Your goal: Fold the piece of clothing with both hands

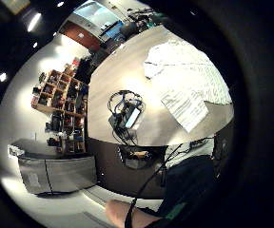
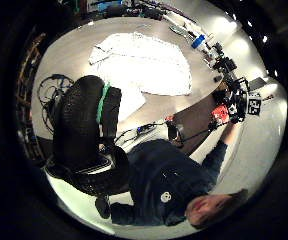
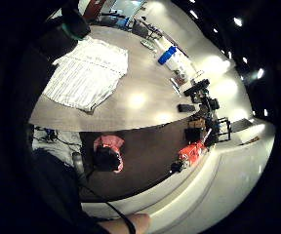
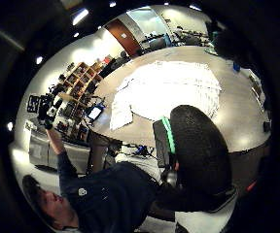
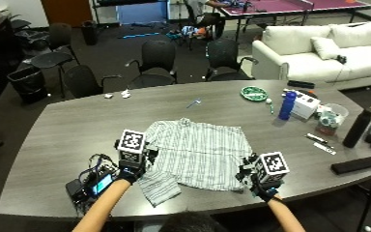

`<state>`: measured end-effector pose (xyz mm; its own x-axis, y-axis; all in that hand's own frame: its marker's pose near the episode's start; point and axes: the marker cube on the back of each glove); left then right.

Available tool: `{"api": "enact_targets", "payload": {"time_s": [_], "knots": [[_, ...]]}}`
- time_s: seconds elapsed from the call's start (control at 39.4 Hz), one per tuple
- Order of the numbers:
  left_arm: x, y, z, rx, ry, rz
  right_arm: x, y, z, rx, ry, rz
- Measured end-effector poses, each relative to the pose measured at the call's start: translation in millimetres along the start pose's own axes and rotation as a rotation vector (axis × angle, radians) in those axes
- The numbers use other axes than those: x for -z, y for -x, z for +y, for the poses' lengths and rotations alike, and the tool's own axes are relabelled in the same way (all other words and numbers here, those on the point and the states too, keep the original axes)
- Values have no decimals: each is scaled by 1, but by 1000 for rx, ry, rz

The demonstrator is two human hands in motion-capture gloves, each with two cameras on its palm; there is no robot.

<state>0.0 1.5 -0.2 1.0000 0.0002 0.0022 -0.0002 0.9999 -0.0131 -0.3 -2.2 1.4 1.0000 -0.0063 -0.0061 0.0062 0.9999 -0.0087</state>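
A white shirt with thin grey stripes (image 5: 198, 152) lies spread flat on the grey table (image 5: 63, 140), collar away from me and one short sleeve near the front edge. My left hand (image 5: 131, 170) hovers at the shirt's left side, beside that sleeve, and holds nothing. At the shirt's lower right corner, my right hand (image 5: 261, 183) is also raised off the cloth. The left palm views show the shirt (image 1: 189, 76) (image 2: 144, 65) well below the hand, past a black gloved finger (image 2: 84, 130). The right palm views show the shirt (image 3: 89, 73) (image 4: 174, 87) at a similar distance.
A small screen device with tangled cables (image 5: 92, 186) lies left of my left hand. To the right stand a blue bottle (image 5: 288, 105), a white box (image 5: 306, 104), a black bottle (image 5: 357, 128) and a black case (image 5: 359, 164). A green plate (image 5: 254, 93) sits behind the shirt.
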Motion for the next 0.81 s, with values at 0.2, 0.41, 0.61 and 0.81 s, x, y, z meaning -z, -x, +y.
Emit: {"api": "enact_targets", "payload": {"time_s": [0.2,0.41,0.61,0.81], "knots": [[0,3,7,1,66,9,-5,7,-17,35,76,0],[-13,6,4,-27,143,85,0,10,-29,29,107,-25],[-34,1,-5,-102,197,160,2,12,-39,11,148,-3],[-75,-8,-19,-174,321,174,-2,12,-50,12,148,2]]}}
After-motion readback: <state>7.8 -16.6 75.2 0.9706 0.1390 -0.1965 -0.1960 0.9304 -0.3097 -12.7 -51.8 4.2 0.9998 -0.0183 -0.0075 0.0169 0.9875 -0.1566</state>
